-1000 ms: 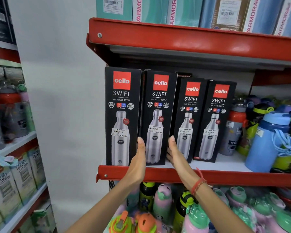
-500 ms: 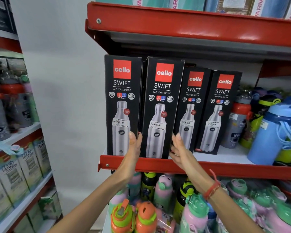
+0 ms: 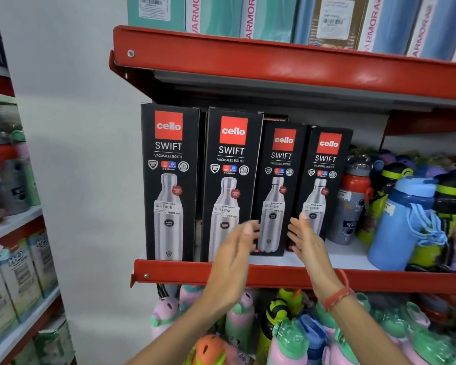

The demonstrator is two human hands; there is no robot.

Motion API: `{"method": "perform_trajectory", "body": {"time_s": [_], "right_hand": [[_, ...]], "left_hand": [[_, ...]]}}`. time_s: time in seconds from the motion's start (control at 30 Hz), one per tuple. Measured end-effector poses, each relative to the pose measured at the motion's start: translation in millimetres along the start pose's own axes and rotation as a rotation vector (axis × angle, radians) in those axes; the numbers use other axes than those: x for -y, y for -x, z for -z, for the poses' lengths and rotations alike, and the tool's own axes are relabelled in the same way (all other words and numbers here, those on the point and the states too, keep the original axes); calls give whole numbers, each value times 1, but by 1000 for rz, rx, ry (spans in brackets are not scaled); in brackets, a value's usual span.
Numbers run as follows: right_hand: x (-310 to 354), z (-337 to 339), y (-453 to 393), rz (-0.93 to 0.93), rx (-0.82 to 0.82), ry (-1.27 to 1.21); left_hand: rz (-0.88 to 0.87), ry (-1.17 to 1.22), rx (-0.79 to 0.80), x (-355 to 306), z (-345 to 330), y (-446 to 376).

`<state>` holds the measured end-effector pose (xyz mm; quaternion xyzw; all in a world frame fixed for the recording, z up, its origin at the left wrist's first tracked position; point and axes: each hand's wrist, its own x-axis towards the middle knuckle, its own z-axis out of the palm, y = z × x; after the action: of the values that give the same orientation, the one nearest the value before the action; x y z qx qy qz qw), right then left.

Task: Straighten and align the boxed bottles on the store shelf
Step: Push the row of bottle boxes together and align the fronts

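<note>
While both hands hover open, left hand and right hand flank the third box at frame centre, set back on the shelf. Stiff, tall, tippy carton: grip low on both sides.

We see teal and blue cartons on the top shelf, a blue bottle and a red-capped grey bottle at right, and pink, green-lidded bottles crowded below.
</note>
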<state>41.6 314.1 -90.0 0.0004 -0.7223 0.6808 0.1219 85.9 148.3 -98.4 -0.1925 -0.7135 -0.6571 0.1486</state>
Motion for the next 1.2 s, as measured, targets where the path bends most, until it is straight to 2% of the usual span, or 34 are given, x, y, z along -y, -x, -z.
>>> {"method": "perform_trajectory", "body": {"time_s": [0.03,0.1,0.3,0.43,0.6,0.83,1.2], "right_hand": [[-1,-1,-4,-17,-5,18],[-3,-2,-10,-48,5,44],[-7,-2,-20,-52,94,74],[-7,1,-18,-26,149,171],[-8,12,0,10,207,297],[-10,23,17,-59,245,284],[-6,26,14,-53,270,290]], "left_hand": [[83,21,78,4,-10,-5],[188,-34,122,11,-30,-14],[302,-128,45,9,-60,-39],[297,-189,-16,11,-60,-39],[272,-172,6,12,-49,-19],[326,-115,-21,3,-37,-3],[358,-51,-52,7,-39,-3]]}}
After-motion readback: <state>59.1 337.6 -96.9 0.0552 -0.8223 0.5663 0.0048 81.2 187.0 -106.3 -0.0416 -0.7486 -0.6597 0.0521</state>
